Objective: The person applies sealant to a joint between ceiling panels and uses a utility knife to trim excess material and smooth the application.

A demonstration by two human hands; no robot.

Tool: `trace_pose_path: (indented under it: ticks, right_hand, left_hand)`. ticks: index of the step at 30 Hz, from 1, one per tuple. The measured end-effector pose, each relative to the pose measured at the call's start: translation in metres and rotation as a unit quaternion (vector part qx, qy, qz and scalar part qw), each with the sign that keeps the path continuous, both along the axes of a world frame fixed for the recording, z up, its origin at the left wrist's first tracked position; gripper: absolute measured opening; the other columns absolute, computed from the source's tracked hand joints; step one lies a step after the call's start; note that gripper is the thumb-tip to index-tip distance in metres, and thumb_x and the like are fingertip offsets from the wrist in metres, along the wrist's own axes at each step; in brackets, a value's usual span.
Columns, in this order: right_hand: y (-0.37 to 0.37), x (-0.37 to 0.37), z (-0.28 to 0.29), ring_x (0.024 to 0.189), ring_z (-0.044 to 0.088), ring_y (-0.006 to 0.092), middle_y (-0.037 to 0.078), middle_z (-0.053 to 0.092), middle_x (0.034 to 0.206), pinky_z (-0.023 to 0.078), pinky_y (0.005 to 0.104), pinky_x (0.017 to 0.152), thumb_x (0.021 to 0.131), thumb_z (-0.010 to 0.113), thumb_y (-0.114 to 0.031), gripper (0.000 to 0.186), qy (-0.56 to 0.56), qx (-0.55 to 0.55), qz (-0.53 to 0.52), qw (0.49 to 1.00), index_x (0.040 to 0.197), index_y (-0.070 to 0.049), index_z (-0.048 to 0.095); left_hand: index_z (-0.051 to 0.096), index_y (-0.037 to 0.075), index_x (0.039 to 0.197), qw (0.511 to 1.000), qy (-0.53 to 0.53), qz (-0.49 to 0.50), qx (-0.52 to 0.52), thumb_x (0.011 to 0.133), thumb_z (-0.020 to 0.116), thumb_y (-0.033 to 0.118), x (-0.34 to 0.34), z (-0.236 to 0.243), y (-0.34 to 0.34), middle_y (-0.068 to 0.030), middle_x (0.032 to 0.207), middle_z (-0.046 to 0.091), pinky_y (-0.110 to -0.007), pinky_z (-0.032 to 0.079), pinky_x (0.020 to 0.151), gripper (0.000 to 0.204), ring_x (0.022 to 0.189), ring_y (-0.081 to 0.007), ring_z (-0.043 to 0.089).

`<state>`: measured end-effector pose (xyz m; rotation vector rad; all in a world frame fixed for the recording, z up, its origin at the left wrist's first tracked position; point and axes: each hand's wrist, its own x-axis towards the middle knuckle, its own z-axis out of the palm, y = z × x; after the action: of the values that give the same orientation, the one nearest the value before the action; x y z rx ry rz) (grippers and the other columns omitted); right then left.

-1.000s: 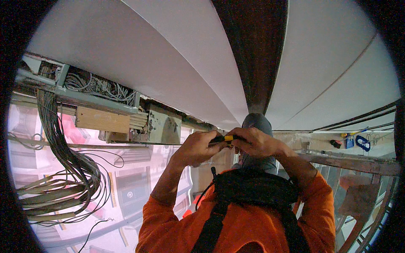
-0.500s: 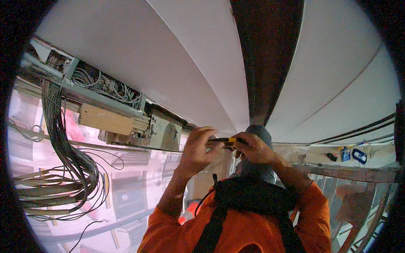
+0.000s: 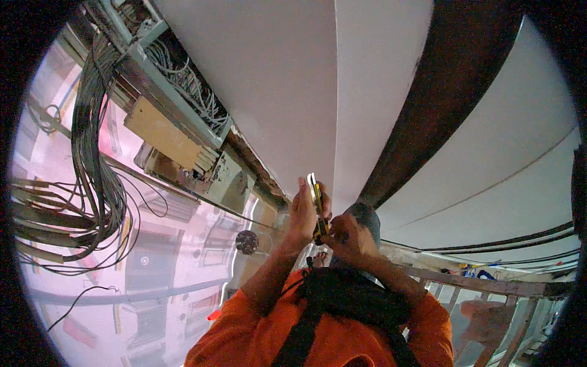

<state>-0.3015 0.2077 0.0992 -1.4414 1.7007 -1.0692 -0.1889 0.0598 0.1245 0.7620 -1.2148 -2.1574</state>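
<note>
A yellow and black utility knife [image 3: 317, 211] is held between my hands at the centre, pointing up, a bright metal blade showing at its upper end. My left hand [image 3: 299, 213] wraps round its body, thumb on the near side and fingers partly behind it. At its lower end, my right hand [image 3: 353, 237] has its fingers closed against the handle. What those fingers grip exactly is partly hidden. Orange sleeves cover my upper arms, and a black bag [image 3: 351, 296] hangs across my front.
Thick bundles of dark cables [image 3: 92, 147] hang at left, below a metal channel [image 3: 165, 79] full of wires. A wooden block [image 3: 160, 131] sits beside it. White panels [image 3: 293, 79] and a dark beam [image 3: 452, 73] stretch ahead. At right runs a railing [image 3: 489, 282], with tools lying behind it.
The knife has turned from lying sideways between my hands to pointing upward, its blade now visible. My right hand has moved down to its lower end. The whole view has tilted.
</note>
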Motion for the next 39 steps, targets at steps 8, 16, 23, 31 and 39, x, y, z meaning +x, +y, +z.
trace_pose_path:
  ticks: [8,16,23,31,39]
  right_hand:
    - [-0.001,-0.015,0.021,0.089,0.072,0.0309,0.012,0.071,0.101,0.06,0.0416,0.075,0.082,0.083,-0.018,0.037,0.202,-0.156,0.07,0.964,0.116,-0.008,0.072]
    - [0.0,-0.021,-0.009,0.085,0.073,0.0256,0.008,0.072,0.093,0.061,0.0402,0.072,0.085,0.081,-0.025,0.031,0.291,-0.171,0.107,0.935,0.111,-0.011,0.074]
    - [-0.001,-0.011,0.012,0.091,0.075,0.0264,0.008,0.074,0.098,0.063,0.0386,0.075,0.083,0.083,-0.03,0.032,0.273,-0.214,0.081,0.934,0.109,-0.013,0.075]
    - [0.001,-0.009,0.006,0.091,0.074,0.0279,0.01,0.073,0.099,0.062,0.0398,0.076,0.08,0.085,-0.033,0.037,0.255,-0.252,0.067,0.931,0.111,-0.014,0.074]
    - [0.003,-0.004,0.005,0.085,0.075,0.0272,0.008,0.073,0.094,0.063,0.0399,0.073,0.081,0.085,-0.027,0.033,0.211,-0.226,0.062,0.949,0.109,-0.012,0.074]
  left_hand:
    - [0.057,0.011,0.099,0.988,-0.088,0.012,0.126,0.105,0.03,0.072,-0.005,-0.015,0.005,-0.0032,0.082,0.063,-0.03,0.05,0.064,0.067,0.068,-0.0154,0.057]
    - [0.063,0.006,0.112,0.986,-0.128,-0.071,0.082,0.108,0.029,0.066,0.014,-0.026,0.021,-0.0069,0.091,0.067,-0.035,0.055,0.072,0.07,0.08,-0.0184,0.064]
    - [0.063,0.007,0.108,0.974,-0.182,-0.108,0.076,0.109,0.03,0.063,0.022,-0.027,0.015,-0.0069,0.092,0.069,-0.033,0.054,0.073,0.065,0.081,-0.0174,0.065]
    - [0.059,0.007,0.109,0.963,0.032,-0.144,0.228,0.109,0.032,0.061,0.026,-0.059,0.011,-0.0144,0.108,0.072,-0.041,0.057,0.09,0.06,0.101,-0.0282,0.07]
    - [0.056,0.007,0.112,0.968,0.105,-0.084,0.212,0.111,0.028,0.056,0.017,-0.032,0.025,-0.0233,0.1,0.075,-0.055,0.053,0.104,0.056,0.117,-0.0435,0.067]
